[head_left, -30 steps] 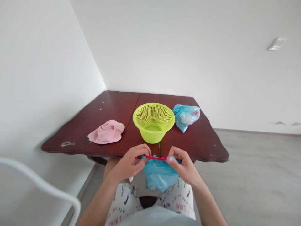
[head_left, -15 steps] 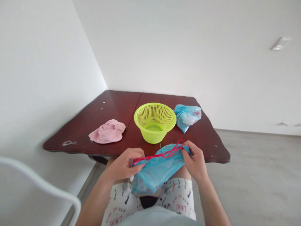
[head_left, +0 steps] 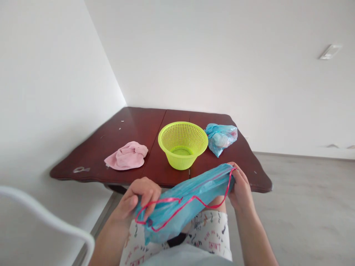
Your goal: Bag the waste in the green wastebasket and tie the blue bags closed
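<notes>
A blue drawstring garbage bag (head_left: pixel 188 199) with a pink-red string is stretched between my hands, above my lap. My left hand (head_left: pixel 141 195) grips its left end, with the string looping over the fingers. At the bag's upper right corner, my right hand (head_left: pixel 240 186) is closed on the plastic, its fingers partly behind it. Just beyond the bag stands a lime-green plastic basket (head_left: pixel 180 162) with perforated sides and nothing seen inside it.
A pink cloth (head_left: pixel 127 156) lies crumpled on the dark red wooden table (head_left: pixel 111 129), left of the basket. Right of the basket sits another blue bag (head_left: pixel 221 138) with pale contents. White walls border the table's back and left, and a white curved tube (head_left: pixel 50 218) crosses the lower left.
My hands have moved farther apart, pulling the bag wider and tilting it up to the right. The red string now hangs in loops across the bag's near side.
</notes>
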`<state>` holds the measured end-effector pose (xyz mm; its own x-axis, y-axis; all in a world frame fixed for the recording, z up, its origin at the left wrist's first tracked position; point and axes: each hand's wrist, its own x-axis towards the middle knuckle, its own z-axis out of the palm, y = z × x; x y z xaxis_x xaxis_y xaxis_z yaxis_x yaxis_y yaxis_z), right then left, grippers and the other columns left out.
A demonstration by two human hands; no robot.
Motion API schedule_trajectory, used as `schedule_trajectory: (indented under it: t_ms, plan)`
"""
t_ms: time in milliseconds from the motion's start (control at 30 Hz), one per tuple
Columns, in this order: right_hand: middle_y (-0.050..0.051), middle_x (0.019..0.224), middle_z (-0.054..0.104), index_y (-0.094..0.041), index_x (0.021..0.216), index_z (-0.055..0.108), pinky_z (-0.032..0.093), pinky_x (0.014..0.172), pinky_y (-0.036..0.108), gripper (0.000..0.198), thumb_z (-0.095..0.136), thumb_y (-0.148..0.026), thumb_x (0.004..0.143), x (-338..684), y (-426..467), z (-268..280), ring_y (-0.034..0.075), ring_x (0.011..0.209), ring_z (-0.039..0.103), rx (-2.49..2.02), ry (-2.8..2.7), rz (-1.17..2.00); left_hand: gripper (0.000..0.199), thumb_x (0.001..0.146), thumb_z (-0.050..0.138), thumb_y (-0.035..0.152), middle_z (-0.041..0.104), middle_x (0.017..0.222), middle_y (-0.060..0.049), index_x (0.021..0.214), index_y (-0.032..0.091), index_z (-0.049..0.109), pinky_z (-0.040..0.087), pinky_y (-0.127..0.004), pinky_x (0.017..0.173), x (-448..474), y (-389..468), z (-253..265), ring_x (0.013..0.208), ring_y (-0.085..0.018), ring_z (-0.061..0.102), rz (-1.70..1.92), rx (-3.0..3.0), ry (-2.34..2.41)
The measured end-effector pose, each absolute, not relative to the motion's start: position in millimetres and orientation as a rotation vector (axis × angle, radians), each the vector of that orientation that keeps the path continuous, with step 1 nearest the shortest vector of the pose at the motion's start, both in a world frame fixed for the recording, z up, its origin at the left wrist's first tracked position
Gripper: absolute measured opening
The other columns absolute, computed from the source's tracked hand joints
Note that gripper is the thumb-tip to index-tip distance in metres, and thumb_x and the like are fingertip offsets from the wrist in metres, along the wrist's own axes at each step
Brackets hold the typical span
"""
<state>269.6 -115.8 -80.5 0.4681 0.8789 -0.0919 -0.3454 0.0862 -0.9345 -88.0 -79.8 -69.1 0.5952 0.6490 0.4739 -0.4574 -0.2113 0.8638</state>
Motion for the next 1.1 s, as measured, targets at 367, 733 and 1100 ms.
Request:
schedule_trajectory:
  t_ms: [367,733,1100]
  plan:
    - [-0.006,0.066,0.052,-0.026,0.069,0.052,0.036,0.058,0.026,0.035,0.084,-0.036,0.080,236,-119,-49,0.013,0.062,0.046,-1.299,-1.118,1.059,0.086,0.079,0.112,0.064,0.081,0.146,-0.013,0.148,0.029,0.074,0.066,-0.041,0.100,-42,-87,-44,0.129,-0.035,0.078,0.529,1.911,0.732]
    - [0.004,0.115,0.082,-0.028,0.124,0.074,0.054,0.091,0.037,0.045,0.064,-0.011,0.083,251,-117,-49,0.024,0.099,0.073,-1.403,-1.562,0.466,0.049,0.103,0.092,0.065,0.079,0.085,-0.002,0.102,0.017,0.084,0.048,-0.022,0.066,-30,-66,-55,0.071,-0.014,0.065,0.865,1.284,0.719]
    - [0.008,0.110,0.084,-0.027,0.109,0.079,0.061,0.082,0.038,0.028,0.083,-0.033,0.082,290,-137,-40,0.026,0.094,0.076,-1.188,-1.065,0.773,0.045,0.081,0.113,0.045,0.082,0.084,-0.001,0.099,0.018,0.083,0.063,-0.023,0.068,-55,-82,-40,0.069,-0.015,0.076,1.040,0.652,0.861]
